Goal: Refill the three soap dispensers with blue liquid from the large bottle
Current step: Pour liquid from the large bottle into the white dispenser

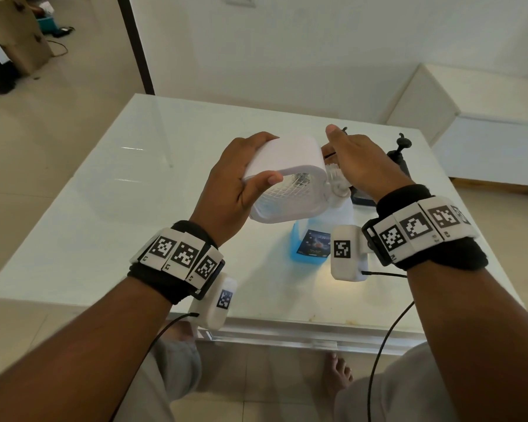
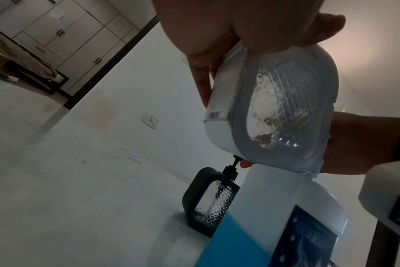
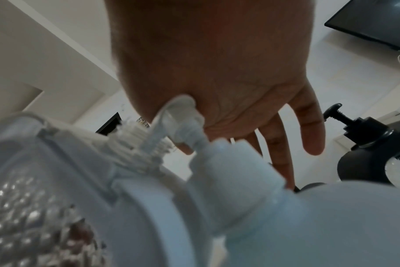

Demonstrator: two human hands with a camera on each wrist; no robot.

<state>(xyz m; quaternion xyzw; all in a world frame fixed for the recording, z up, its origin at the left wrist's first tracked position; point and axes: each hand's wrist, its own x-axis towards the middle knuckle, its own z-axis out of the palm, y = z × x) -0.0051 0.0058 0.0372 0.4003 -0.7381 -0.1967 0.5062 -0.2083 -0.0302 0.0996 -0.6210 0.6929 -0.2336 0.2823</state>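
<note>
two hands (image 1: 226, 190) (image 1: 363, 166) at white dispenser (image 1: 287, 178), tilted above large bottle (image 1: 310, 245) on desk (image 1: 104, 208); left fingers grip body, steadying; right fingers at pump (image 3: 183, 124), grip unclear; likely unscrewing.

A: The white dispenser (image 1: 282, 166) has a smooth matt plastic shell, and its window is clear plastic embossed with a fine diamond grid that catches the light.

B: The black dispenser (image 2: 209, 202) looks the same: matt black plastic frame, the same glittering textured clear panel.

A: The large bottle (image 2: 274, 216) is translucent, milky plastic, smooth, with blue liquid showing through and a glossy dark blue printed label.

B: The counter (image 1: 110, 190) is white and highly glossy, like glass, mirroring the light.

A: The wristbands (image 1: 177, 281) are black cloth, carrying matt white plastic blocks with printed black-and-white markers.

B: The floor (image 1: 43, 123) is polished beige tile.
</note>
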